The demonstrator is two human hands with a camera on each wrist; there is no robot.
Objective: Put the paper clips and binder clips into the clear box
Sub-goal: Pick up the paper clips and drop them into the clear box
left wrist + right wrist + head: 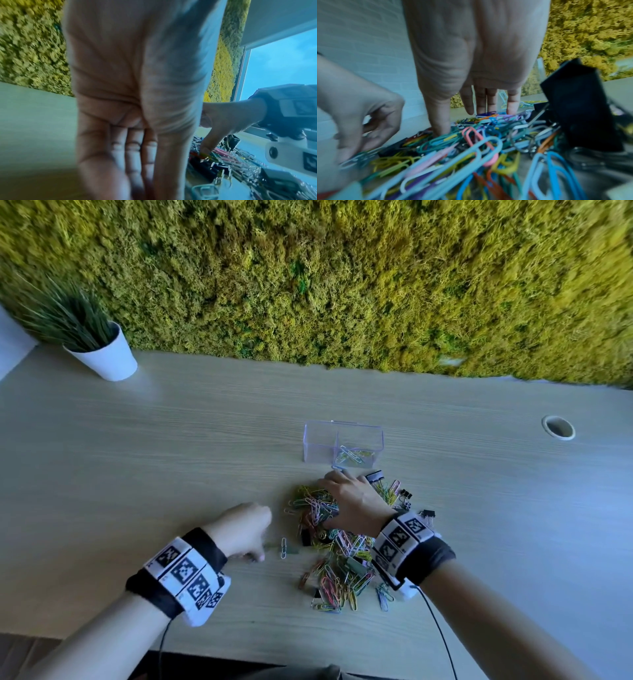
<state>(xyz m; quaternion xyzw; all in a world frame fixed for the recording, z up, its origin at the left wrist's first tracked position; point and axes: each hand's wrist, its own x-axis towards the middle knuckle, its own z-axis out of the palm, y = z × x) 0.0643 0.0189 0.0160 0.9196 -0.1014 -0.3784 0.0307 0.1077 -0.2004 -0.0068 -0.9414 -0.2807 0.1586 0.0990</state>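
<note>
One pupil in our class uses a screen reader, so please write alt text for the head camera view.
A person's right hand reaches with spread fingers into a pile of coloured paper clips and black binder clips on a pale wooden desk. The left hand rests beside the pile. Behind it stands a clear box holding a few clips.

Left hand (245, 529) fingertips blurred; grip on clips unclear.

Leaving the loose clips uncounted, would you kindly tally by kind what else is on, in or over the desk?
Clear box: 1
Potted plant: 1
Cable hole: 1
Hands: 2, the left hand and the right hand
Total: 5
</note>
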